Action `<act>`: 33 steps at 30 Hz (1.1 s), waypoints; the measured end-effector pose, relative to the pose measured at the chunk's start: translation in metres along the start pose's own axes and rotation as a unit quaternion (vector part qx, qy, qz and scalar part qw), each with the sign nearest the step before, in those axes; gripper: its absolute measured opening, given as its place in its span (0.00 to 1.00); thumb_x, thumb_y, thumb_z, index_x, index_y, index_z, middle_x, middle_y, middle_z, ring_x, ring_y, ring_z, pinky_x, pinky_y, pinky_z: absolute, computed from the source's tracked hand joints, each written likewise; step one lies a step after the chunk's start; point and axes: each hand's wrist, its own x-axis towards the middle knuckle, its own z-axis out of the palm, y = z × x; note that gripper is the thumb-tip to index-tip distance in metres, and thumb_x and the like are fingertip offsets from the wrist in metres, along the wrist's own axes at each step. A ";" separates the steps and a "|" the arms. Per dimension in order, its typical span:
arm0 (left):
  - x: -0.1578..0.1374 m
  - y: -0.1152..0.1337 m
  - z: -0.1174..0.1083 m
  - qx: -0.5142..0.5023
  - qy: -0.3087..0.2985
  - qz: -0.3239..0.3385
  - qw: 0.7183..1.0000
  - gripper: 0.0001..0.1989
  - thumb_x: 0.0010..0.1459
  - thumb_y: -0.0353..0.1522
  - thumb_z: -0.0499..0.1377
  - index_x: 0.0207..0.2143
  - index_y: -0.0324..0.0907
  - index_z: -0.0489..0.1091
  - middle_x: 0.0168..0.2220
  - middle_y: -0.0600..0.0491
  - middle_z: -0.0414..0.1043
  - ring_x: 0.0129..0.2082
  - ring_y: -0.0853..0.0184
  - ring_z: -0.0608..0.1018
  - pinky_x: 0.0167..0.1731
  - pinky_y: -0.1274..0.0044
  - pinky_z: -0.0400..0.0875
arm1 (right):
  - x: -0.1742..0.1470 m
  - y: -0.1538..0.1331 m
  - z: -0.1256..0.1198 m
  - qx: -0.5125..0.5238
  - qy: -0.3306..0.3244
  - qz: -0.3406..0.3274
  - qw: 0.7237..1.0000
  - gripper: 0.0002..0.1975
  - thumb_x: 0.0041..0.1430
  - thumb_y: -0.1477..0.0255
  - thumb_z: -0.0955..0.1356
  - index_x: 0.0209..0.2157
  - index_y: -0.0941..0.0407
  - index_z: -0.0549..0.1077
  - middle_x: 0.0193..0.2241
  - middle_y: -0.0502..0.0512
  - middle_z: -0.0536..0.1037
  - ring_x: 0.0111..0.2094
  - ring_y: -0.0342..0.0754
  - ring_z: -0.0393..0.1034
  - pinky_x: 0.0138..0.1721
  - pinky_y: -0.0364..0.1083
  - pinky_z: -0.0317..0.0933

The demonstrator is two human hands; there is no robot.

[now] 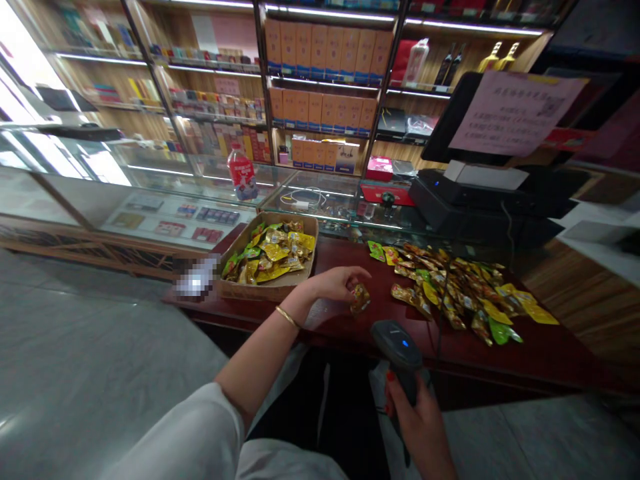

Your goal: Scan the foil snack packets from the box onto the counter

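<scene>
Near the middle of the frame, the left hand [334, 283], fingers loosely curled, holds a gold packet [360, 299] by its upper edge above the worktop [340, 257]. At lower right, the right hand [421, 415] is wrapped around the handle of a black scanner [399, 345].

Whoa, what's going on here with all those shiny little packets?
A person is handling them at a dark red counter. Their left hand has one small shiny packet at its fingertips, and their right hand holds a black scanner with a blue light. Lots of packets sit in an open cardboard box on the left, and another pile of packets lies on the right.
</scene>
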 end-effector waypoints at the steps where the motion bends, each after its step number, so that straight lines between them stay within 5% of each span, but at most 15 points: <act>1: 0.001 -0.003 0.001 -0.057 0.019 -0.019 0.998 0.28 0.42 0.21 0.67 0.49 0.41 0.74 0.32 0.55 0.77 0.32 0.67 0.79 0.36 0.77 0.74 | 0.000 0.002 -0.001 0.000 -0.006 0.002 1.000 0.24 0.58 0.44 0.67 0.31 0.51 0.70 0.17 0.44 0.71 0.20 0.48 0.69 0.25 0.45 0.63; 6: -0.005 -0.036 0.029 -0.210 0.185 -0.040 0.959 0.20 0.56 0.29 0.65 0.51 0.39 0.73 0.41 0.49 0.78 0.34 0.71 0.78 0.37 0.79 0.73 | -0.001 0.005 0.001 0.016 0.003 0.014 1.000 0.26 0.56 0.42 0.68 0.35 0.53 0.72 0.18 0.44 0.72 0.19 0.48 0.70 0.24 0.45 0.64; 9: -0.011 -0.060 0.049 -0.193 0.250 -0.035 0.948 0.22 0.59 0.31 0.62 0.56 0.44 0.71 0.44 0.51 0.77 0.33 0.72 0.76 0.36 0.79 0.72 | 0.000 0.006 0.003 0.014 -0.003 0.016 1.000 0.26 0.56 0.42 0.68 0.35 0.53 0.72 0.17 0.44 0.71 0.19 0.48 0.70 0.24 0.44 0.64; 12: -0.016 -0.078 0.059 -0.128 0.313 -0.018 0.941 0.12 0.58 0.32 0.63 0.45 0.41 0.77 0.43 0.50 0.77 0.40 0.67 0.78 0.45 0.74 0.73 | 0.002 0.009 0.004 -0.022 -0.018 0.011 1.000 0.27 0.56 0.42 0.68 0.36 0.53 0.73 0.17 0.45 0.72 0.20 0.49 0.71 0.25 0.45 0.66; 18: -0.020 -0.090 0.055 -0.093 0.283 0.013 0.954 0.21 0.48 0.28 0.70 0.47 0.41 0.78 0.61 0.42 0.68 0.61 0.58 0.71 0.61 0.68 0.63 | 0.005 0.012 0.011 -0.062 -0.018 0.000 0.998 0.28 0.56 0.45 0.68 0.44 0.55 0.75 0.24 0.50 0.78 0.24 0.53 0.75 0.29 0.48 0.69; 22: -0.020 -0.089 0.058 -0.125 0.293 -0.005 0.948 0.06 0.51 0.31 0.69 0.31 0.38 0.76 0.53 0.44 0.73 0.52 0.60 0.76 0.54 0.69 0.69 | 0.003 0.008 0.019 -0.056 -0.015 0.000 0.998 0.26 0.58 0.47 0.68 0.44 0.55 0.76 0.19 0.46 0.74 0.20 0.52 0.72 0.26 0.47 0.67; 25: -0.020 -0.084 0.061 -0.088 0.296 -0.007 0.951 0.04 0.57 0.31 0.64 0.32 0.39 0.77 0.46 0.48 0.73 0.46 0.62 0.76 0.53 0.68 0.70 | 0.003 0.006 0.021 -0.051 -0.008 0.001 0.999 0.25 0.58 0.48 0.68 0.43 0.55 0.76 0.18 0.45 0.73 0.20 0.52 0.71 0.26 0.47 0.66; 30: -0.019 -0.079 0.058 -0.026 0.320 0.029 0.946 0.18 0.52 0.24 0.66 0.46 0.43 0.77 0.55 0.47 0.63 0.59 0.60 0.69 0.63 0.67 0.61 | 0.005 0.011 0.017 -0.078 -0.028 -0.002 0.997 0.24 0.59 0.48 0.68 0.41 0.54 0.77 0.18 0.47 0.75 0.21 0.53 0.73 0.27 0.48 0.66; 33: -0.019 -0.083 0.058 -0.037 0.309 0.026 0.950 0.21 0.48 0.24 0.68 0.46 0.43 0.77 0.52 0.47 0.66 0.57 0.59 0.71 0.62 0.66 0.63 | 0.007 0.013 0.016 -0.075 -0.014 -0.005 0.997 0.22 0.58 0.49 0.68 0.39 0.54 0.77 0.17 0.48 0.75 0.21 0.53 0.72 0.25 0.47 0.66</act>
